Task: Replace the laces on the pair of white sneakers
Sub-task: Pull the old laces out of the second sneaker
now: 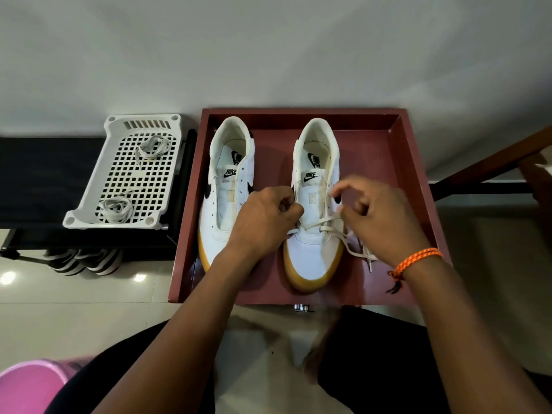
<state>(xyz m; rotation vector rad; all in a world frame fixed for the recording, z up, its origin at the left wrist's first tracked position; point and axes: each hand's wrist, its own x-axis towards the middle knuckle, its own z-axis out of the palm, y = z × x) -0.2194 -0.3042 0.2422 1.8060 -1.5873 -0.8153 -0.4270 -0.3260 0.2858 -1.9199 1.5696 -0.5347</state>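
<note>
Head view: both white sneakers are seen toe-toward-camera in a red tray (418,186). Left sneaker (227,186) is bare of lace, eyelets empty. Right sneaker (313,210) carries a lace (316,227) through the lowest eyelets only, one crossing made, loose end trailing on the tray at right. Left hand (265,218) is curled, lace end apparently pinched at the eyelet row. Right hand (376,216) pinches the other strand, remaining fingers loosely curled. Two coiled laces (116,209) lie in a white basket (89,201). Judged early: most lacing left.
</note>
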